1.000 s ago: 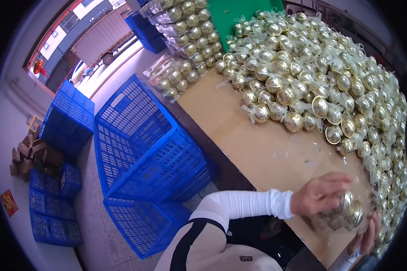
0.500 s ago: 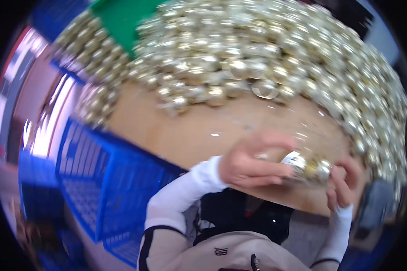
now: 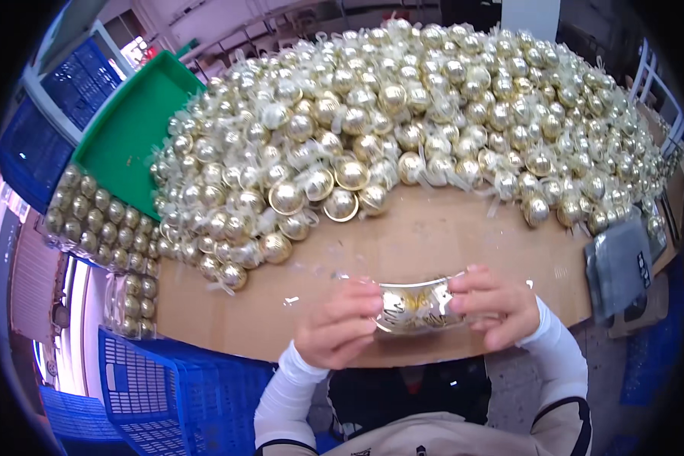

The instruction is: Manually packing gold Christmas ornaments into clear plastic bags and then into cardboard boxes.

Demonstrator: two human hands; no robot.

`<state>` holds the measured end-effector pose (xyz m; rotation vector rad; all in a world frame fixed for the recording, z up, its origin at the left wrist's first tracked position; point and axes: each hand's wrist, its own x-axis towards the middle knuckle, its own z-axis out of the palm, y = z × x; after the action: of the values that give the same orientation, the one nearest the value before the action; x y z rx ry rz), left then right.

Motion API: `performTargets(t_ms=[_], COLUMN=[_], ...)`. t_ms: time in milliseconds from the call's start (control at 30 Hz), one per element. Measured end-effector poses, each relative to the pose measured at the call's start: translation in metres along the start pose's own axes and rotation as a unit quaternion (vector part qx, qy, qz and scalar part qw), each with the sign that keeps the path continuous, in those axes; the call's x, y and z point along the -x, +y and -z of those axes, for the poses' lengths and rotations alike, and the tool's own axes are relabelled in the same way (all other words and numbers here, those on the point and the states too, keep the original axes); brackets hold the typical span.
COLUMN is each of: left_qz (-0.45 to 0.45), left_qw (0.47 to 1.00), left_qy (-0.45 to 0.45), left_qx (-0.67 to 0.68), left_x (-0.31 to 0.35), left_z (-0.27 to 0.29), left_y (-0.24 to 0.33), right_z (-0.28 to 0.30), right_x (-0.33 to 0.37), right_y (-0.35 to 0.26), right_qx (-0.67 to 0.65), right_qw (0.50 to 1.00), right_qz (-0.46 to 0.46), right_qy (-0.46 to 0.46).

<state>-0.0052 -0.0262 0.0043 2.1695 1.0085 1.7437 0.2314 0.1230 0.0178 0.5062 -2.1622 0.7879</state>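
Two hands, left hand [image 3: 338, 328], right hand [image 3: 492, 304], gripping gold ornament [image 3: 416, 308] between

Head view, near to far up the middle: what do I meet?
Hands, left and right, holding a clear-wrapped gold ball → bare cardboard tabletop → heap of gold balls.

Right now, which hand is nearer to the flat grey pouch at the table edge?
Right. The right hand is just left of the grey pouch; the left hand is farther left, beyond the held gold ball.
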Motion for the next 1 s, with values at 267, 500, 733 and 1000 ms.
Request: performTargets(t_ms=[267,500,733,1000], left_qz=[-0.045,-0.019,-0.028,0.065], left_qw=[0.992,0.990,0.995,0.994], left_qy=[-0.032,-0.010,0.022,0.090], left_qx=[-0.110,-0.142,-0.093,-0.019], left_x=[-0.001,-0.020,-0.021,-0.017], left_z=[0.008,-0.014,-0.013,-0.027], left_y=[0.001,-0.002,-0.010,0.001], right_z=[-0.002,-0.009,-0.005,-0.009], right_x=[-0.017,-0.025,-0.038,-0.092], right_y=[-0.006,0.004,-0.001,-0.012], right_qx=[0.159,0.157,0.179,0.228], right_qw=[0.987,0.986,0.983,0.950], right_qz=[-0.020,-0.046,-0.045,-0.186], right_qy=[-0.017,-0.002,-0.006,-0.107])
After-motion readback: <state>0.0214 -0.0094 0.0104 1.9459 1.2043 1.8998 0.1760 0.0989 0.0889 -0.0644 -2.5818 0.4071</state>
